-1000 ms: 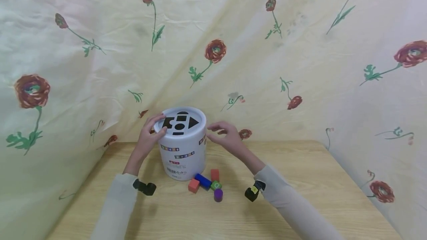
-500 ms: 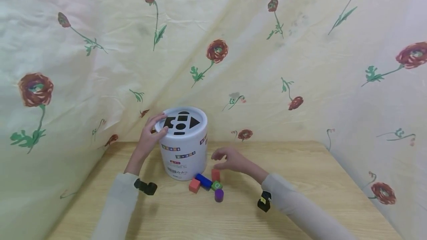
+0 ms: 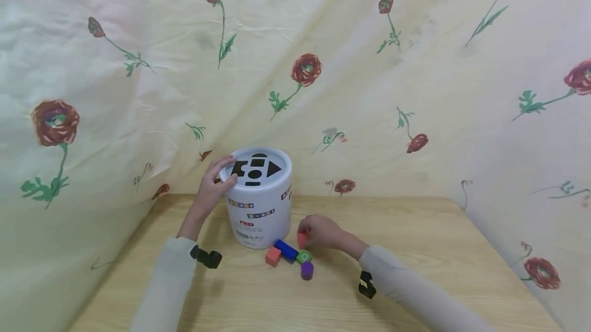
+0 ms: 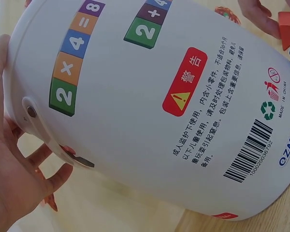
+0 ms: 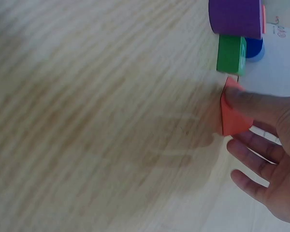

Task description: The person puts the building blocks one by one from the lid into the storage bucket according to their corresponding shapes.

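A white shape-sorter bucket with cut-out shapes in its lid stands on the wooden table. My left hand grips its left rim, fingers and thumb spread over the lid's edge. To the right of the bucket, down by the tabletop, my right hand pinches a red triangular block between thumb and fingers. Beside that block lie a green block and a blue cylinder. A red cube sits left of the cylinder, and a purple cylinder stands nearest the front.
Pale flowered cloth hangs behind the table and along both sides. The bucket's handle hangs against its wall near my left hand.
My right hand has come down from beside the bucket's rim to the table and taken hold of the red triangular block. The left hand stays on the rim.
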Demonstrator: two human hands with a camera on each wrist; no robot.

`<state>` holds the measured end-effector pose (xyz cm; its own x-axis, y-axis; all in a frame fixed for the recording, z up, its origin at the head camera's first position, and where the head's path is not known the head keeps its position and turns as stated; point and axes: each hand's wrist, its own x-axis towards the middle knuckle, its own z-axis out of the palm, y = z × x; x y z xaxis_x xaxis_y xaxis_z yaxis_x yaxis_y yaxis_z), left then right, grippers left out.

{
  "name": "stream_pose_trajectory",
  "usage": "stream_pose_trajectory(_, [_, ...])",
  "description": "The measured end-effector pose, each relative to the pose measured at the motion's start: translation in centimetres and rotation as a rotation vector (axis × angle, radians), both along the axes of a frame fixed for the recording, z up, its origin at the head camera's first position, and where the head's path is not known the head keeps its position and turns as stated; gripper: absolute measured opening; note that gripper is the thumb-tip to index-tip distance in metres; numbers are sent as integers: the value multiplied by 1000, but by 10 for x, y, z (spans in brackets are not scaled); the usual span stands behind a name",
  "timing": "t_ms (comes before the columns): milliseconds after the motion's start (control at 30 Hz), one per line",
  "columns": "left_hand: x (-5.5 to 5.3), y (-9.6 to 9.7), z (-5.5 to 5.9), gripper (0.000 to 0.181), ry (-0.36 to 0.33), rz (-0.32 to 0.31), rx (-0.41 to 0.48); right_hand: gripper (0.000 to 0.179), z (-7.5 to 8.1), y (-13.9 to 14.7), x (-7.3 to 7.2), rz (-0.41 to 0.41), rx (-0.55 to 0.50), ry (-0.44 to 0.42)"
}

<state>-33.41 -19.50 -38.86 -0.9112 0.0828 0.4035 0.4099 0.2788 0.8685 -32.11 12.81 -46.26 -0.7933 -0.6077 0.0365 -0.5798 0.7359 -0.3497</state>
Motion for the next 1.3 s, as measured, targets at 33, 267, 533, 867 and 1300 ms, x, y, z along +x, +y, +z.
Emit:
stream_pose_trajectory(33, [0,0,0,54,-3,5,-1,21,0,0,-1,-7,9,15])
stream_pose_trajectory(267, [2,-1,2,55,-9,22,-4,22,-2,9,-10,-51,41,82])
stream_pose_trajectory(533, [2,0,4,54,-8,20,2,21,-3,14,-12,27,2,28])
stream_pose_trajectory(867, [2,2,6,54,-13,16,6,24,-1,15,-11,22,1,-28])
stream_pose_trajectory(1300, [3,4,3,54,-34,14,2,45,-2,12,-6,27,62,20])
